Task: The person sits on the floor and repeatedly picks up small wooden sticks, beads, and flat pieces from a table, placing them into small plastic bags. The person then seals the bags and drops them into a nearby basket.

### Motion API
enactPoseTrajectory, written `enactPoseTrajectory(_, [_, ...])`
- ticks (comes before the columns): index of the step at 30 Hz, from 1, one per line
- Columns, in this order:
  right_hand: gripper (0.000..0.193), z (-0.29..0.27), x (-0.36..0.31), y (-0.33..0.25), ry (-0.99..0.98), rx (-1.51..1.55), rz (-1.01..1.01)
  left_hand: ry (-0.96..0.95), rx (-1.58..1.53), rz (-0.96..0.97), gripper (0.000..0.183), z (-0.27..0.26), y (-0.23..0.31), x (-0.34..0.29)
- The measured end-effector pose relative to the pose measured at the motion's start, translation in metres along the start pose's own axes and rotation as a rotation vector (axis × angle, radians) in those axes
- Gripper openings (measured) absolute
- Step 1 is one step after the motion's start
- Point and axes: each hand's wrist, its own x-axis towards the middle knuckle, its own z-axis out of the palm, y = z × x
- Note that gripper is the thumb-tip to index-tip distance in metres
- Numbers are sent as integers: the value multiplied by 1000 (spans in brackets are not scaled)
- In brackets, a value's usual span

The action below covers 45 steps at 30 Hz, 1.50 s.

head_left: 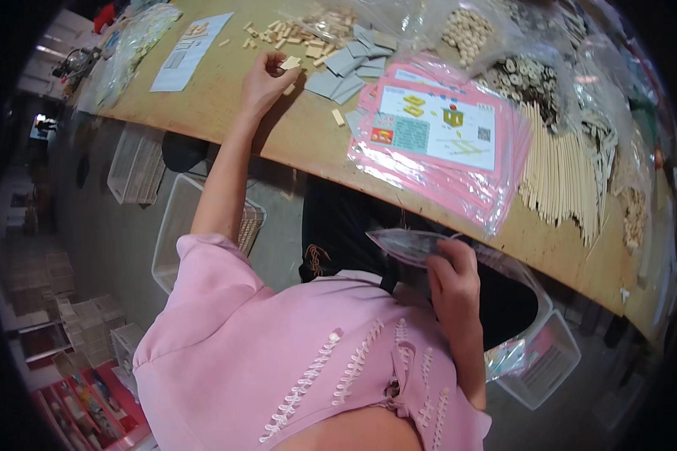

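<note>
Left hand (263, 84), 11 o'clock, pinched small wooden pieces (291, 63) over the worktop (301, 139); right hand (456, 286), 4 o'clock, pinched a clear bag (408, 243) by its rim. Keeping that rim gaping seemed wise.

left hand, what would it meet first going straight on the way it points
Probably the loose wooden blocks just beyond the left hand, though its height over the table is unclear, so it might pass above them.
</note>
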Motion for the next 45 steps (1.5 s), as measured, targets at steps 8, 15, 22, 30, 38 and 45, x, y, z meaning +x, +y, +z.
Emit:
enactPoseTrajectory(8, [10,5,29,-8,-56,-24,-139,-575,-113,815,38,3,173,-159])
enactPoseTrajectory(15, [8,0,25,-11,-84,-47,-103,-490,15,687,39,7,139,-118])
enactPoseTrajectory(22, [7,0,-4,1,-118,3,22,-427,410,537,45,-13,52,-21])
enactPoseTrajectory(30, [8,7,-15,4,-107,17,77,-359,214,206,24,-15,41,-31])
enactPoseTrajectory(38, [9,10,-11,4,-98,-27,39,-257,424,139,50,15,82,-33])
enactPoseTrajectory(45, [11,9,-17,4,-97,-16,64,-381,277,36,55,16,53,-9])
